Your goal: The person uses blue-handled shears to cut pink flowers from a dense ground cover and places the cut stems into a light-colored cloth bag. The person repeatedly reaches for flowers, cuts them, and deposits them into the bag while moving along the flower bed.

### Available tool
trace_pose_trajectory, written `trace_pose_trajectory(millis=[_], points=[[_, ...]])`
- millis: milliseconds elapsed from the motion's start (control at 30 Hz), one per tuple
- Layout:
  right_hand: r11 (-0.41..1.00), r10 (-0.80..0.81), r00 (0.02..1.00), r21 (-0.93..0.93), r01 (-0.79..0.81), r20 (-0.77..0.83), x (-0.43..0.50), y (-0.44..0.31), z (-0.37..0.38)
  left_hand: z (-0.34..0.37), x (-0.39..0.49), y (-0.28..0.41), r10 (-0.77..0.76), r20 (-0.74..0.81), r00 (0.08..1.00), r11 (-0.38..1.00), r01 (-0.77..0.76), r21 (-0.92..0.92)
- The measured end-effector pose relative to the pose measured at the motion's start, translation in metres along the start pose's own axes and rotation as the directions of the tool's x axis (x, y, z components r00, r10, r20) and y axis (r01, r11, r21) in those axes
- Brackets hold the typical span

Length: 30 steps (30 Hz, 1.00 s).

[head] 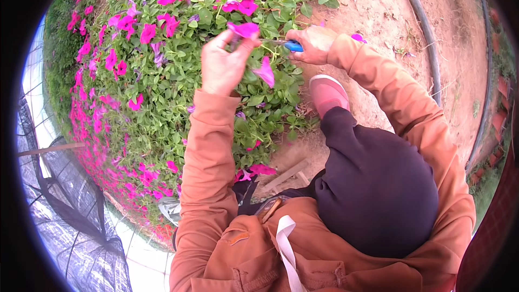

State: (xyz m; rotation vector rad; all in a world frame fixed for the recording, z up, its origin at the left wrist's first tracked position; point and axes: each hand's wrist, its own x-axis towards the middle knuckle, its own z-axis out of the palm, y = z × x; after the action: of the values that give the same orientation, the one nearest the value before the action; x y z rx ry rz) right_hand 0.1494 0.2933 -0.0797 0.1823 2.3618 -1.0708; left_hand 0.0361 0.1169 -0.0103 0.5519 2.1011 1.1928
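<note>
My left hand (225, 63) pinches a magenta petunia bloom (244, 29) between thumb and fingers, above the leafy petunia bed (174, 73). My right hand (314, 44) is closed around a small blue-handled tool (294, 46). Its narrow metal end points left, close to the fingers of my left hand; whether it is a blade or scissor tips I cannot tell. Just below the two hands, a pink trumpet-shaped bloom (265, 72) stands out from the leaves, slightly blurred. More magenta blooms (148, 33) dot the bed to the left.
A dark hose (425, 36) runs over bare soil (377, 12) at the right. My pink shoe (329, 95) rests beside the bed, below my right hand. Wooden pieces (286, 175) lie near my lap. Dark netting (77, 207) hangs at the far left.
</note>
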Motion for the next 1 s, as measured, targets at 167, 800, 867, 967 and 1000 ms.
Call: trace_pose_trajectory(millis=[167, 800, 867, 967, 1000], points=[[0.987, -0.120, 0.989, -0.096, 0.128, 0.082, 0.008, -0.012, 0.000, -0.034, 0.076, -0.033, -0.226, 0.197, 0.954, 0.797, 0.065, 0.600], [0.996, -0.079, 0.995, 0.049, 0.077, 0.055, -0.003, 0.000, 0.004, -0.058, 0.129, -0.072, -0.161, -0.091, 0.983, 0.983, 0.167, 0.074], [0.994, -0.082, 0.997, 0.072, 0.082, 0.008, -0.003, 0.001, -0.001, -0.072, 0.111, -0.063, -0.215, -0.084, 0.973, 0.936, 0.181, -0.301], [0.972, -0.065, 0.998, 0.224, 0.066, -0.009, 0.000, -0.002, -0.015, -0.087, 0.086, -0.049, -0.239, -0.096, 0.966, 0.904, 0.185, -0.387], [0.920, -0.027, 0.998, 0.392, 0.005, 0.050, 0.001, -0.003, -0.021, -0.092, 0.078, -0.045, -0.255, -0.092, 0.963, 0.908, 0.206, -0.364]])
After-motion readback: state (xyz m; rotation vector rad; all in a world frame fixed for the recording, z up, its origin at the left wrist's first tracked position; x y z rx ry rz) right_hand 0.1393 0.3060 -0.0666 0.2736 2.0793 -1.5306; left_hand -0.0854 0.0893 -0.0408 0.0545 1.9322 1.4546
